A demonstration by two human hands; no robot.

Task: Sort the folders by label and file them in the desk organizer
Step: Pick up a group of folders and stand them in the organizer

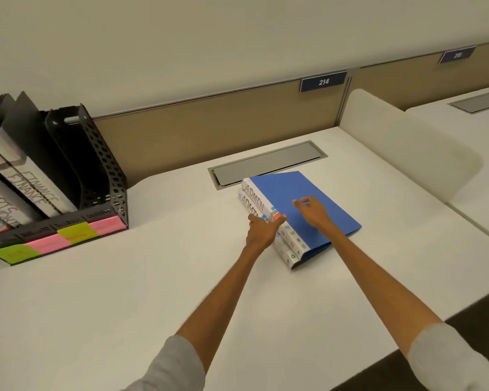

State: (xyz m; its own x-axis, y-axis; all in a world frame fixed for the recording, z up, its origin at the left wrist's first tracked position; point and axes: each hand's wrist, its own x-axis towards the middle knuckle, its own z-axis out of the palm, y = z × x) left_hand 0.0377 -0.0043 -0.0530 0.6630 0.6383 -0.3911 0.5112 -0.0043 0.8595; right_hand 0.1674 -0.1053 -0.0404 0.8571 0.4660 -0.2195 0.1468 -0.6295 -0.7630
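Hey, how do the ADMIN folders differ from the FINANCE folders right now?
The ADMIN folders lie flat, stacked on the desk; the FINANCE folders stand tilted in the black organizer. Both hands reach the ADMIN pair; nothing touches the FINANCE pair. Both pairs show handwritten spine labels.

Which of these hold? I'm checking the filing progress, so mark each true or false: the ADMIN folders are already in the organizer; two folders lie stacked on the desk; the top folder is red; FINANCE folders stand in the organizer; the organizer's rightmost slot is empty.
1. ADMIN folders are in the organizer: false, they lie on the desk.
2. Two stacked on the desk: true.
3. Top folder red: false, its cover is blue.
4. FINANCE folders stand in the organizer: true.
5. Rightmost slot empty: true.
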